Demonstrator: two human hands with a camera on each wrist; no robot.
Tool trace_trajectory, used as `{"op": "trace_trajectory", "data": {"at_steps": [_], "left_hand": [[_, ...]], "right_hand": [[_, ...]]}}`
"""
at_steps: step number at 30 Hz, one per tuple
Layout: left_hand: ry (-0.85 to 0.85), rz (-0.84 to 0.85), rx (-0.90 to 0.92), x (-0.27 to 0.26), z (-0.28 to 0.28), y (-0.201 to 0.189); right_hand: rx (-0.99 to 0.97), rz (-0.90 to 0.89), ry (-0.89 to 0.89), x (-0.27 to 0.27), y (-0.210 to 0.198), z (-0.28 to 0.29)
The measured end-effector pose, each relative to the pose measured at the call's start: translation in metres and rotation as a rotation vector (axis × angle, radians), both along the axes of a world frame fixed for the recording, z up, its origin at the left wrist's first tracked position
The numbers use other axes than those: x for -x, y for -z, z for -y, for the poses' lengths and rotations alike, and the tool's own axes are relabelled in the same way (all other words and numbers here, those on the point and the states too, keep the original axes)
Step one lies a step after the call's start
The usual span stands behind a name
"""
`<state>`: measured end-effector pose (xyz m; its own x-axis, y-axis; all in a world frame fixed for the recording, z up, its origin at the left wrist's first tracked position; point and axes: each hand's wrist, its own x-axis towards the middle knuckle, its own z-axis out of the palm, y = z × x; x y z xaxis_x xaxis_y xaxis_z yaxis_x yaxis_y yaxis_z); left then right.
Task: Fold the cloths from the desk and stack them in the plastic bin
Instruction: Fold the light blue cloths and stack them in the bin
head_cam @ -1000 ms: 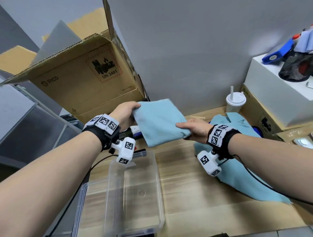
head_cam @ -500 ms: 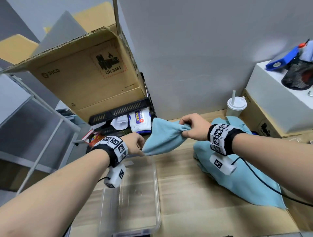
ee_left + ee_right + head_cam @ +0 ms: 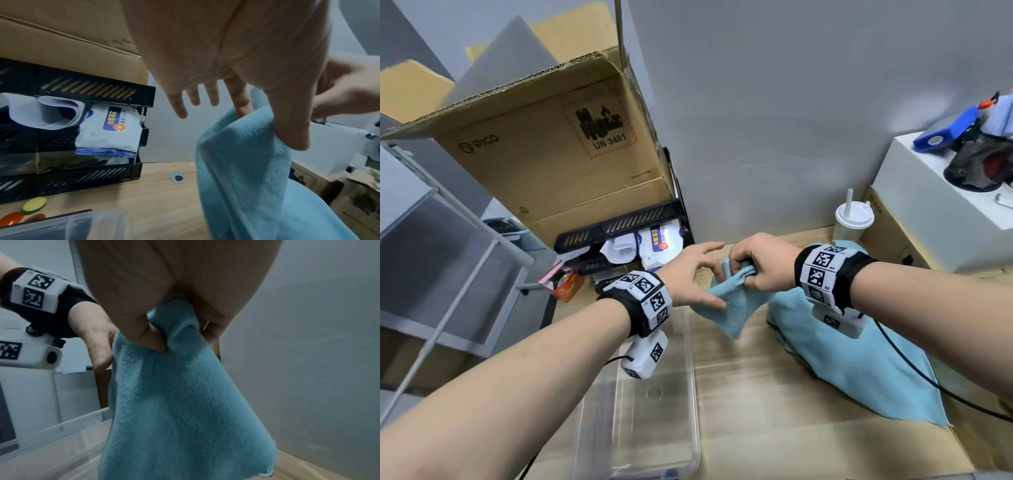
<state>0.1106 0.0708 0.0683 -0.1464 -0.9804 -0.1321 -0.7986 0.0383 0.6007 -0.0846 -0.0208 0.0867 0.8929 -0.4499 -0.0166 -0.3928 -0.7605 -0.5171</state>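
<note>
Here, blue cloth (image 3: pixel 732 308) bunched in right grip (image 3: pixel 763 263), left hand (image 3: pixel 691 277) pinching fold.

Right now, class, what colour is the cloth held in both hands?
Light blue; the held cloth shows best in the right wrist view.

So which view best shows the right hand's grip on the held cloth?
Right wrist: the right hand bunches the cloth between thumb and fingers. Head shows it from above; left wrist catches only its edge.
</note>
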Motion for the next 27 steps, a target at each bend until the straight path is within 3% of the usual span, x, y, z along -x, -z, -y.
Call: {"op": "trace_trajectory", "data": {"at_steps": [4, 13, 19, 22, 27], "left_hand": [[0.033, 0.052, 0.083, 0.009, 0.002, 0.001], [-0.19, 0.025, 0.033, 0.005, -0.006, -0.007], [-0.207, 0.118, 0.071, -0.003, -0.013, -0.011], [-0.226, 0.1, 0.071, -0.006, -0.015, -0.012], [-0.319, -0.028, 0.078, -0.014, -0.022, -0.018]], "right_hand": [[0.023, -0.039, -0.032, 0.0, -0.001, 0.001], [0.009, 0.011, 0.077, 0.011, 0.0, 0.014], [0.107, -0.193, 0.019, 0.018, 0.007, 0.026], [0.037, -0.152, 0.009, 0.022, 0.009, 0.022], [-0.16, -0.123, 0.147, 0.029, 0.011, 0.022]]}}
